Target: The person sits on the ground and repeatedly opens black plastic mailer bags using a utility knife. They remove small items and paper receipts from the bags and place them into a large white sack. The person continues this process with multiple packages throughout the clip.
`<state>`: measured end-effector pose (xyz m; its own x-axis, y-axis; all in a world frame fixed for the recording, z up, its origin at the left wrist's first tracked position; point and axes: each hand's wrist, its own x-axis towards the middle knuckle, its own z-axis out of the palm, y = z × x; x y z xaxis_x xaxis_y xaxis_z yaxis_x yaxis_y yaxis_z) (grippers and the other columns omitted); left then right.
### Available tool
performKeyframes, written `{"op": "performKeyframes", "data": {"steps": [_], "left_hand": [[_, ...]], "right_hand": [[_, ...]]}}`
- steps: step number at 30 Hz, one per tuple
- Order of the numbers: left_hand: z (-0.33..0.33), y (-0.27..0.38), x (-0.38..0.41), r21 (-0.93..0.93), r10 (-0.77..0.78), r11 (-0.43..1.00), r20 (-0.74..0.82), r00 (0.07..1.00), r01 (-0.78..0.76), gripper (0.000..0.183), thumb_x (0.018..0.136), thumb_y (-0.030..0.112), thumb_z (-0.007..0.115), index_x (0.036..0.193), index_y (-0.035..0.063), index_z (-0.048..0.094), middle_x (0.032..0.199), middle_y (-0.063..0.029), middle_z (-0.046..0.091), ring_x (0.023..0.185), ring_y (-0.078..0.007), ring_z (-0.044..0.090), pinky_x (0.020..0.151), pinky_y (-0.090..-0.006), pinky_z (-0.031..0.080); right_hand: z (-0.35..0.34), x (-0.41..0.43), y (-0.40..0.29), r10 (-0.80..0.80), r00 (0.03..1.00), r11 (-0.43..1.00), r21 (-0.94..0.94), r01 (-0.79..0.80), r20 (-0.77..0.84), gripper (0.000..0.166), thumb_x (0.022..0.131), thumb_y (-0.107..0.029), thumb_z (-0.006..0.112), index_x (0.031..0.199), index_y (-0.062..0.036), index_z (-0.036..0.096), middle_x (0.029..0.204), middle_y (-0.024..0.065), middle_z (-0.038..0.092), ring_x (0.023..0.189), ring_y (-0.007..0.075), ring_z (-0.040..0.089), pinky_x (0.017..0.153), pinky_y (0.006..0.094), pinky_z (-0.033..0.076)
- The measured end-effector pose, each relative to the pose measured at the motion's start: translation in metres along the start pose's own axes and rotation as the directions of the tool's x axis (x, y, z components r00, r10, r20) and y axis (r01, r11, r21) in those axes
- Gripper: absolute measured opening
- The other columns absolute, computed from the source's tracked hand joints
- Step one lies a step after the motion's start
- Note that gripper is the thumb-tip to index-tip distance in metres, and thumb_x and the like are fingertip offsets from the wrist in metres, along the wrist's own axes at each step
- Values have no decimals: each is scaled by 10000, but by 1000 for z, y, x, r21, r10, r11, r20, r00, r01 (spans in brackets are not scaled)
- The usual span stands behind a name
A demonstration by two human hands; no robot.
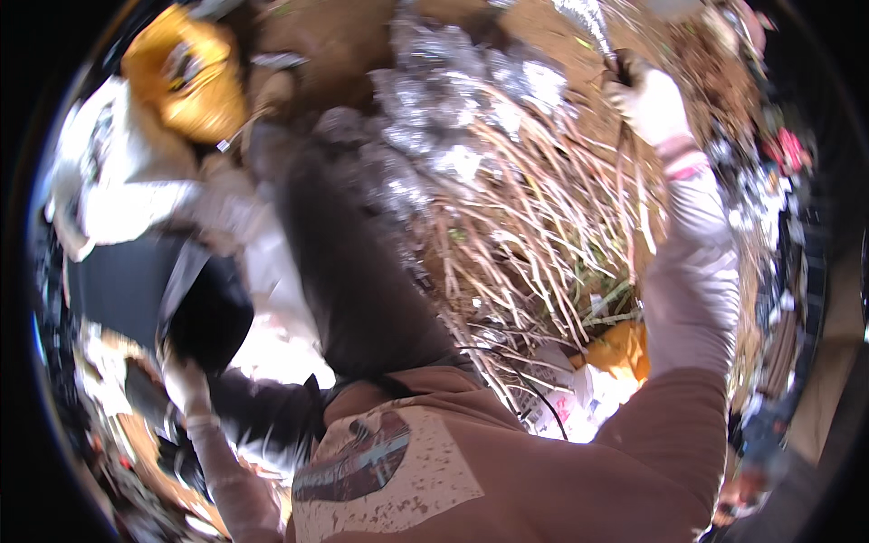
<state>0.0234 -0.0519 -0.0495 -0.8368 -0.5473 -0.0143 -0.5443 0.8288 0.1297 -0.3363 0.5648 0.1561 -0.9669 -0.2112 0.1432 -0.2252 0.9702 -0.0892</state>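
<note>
My right hand (645,102), in a pale glove, grips a thin woody stem. A shiny, silvery plastic wrap (589,20) covers its upper end. Below and left of that hand lies a large heap of slender bare stems (536,217). Crumpled transparent plastic (434,81) surrounds the far ends of many of them. My left hand (185,388), also gloved, is at the near rim of a black bag or container (122,288), its fingers apparently closed on the edge. The dark mouth faces right, and its contents are hidden in shadow.
A yellow plastic bag (197,81) and white sacks (142,197) stand at upper left. Orange plastic (618,349) and printed white sheeting (577,400) lie near my right side. A thin black cord (536,394) curves there. Bare brown soil (333,34) shows at the top.
</note>
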Motion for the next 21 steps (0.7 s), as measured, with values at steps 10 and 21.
{"op": "performKeyframes", "data": {"steps": [10, 21], "left_hand": [[-28, 41, -21, -184, -13, 983, -8, 1000, 12, 625, 779, -27, 505, 1349, 222, 561, 1542, -15, 366, 1060, -294, 653, 878, -386, 546], [-50, 54, -25, -288, 23, 957, -24, 999, -29, 646, 762, -50, 514, 1359, 195, 515, 1533, -29, 372, 893, -320, 689, 743, -389, 580]], "right_hand": [[79, -114, -306, -763, 428, 645, 546, 534, 484, 219, 838, -216, 603, 963, -43, 652, 928, 199, 665, 882, 392, 643, 787, 455, 512], [169, -106, -483, -832, 418, 554, 537, 636, 364, 245, 872, -247, 613, 975, -28, 655, 905, 221, 673, 881, 400, 648, 779, 487, 509]]}}
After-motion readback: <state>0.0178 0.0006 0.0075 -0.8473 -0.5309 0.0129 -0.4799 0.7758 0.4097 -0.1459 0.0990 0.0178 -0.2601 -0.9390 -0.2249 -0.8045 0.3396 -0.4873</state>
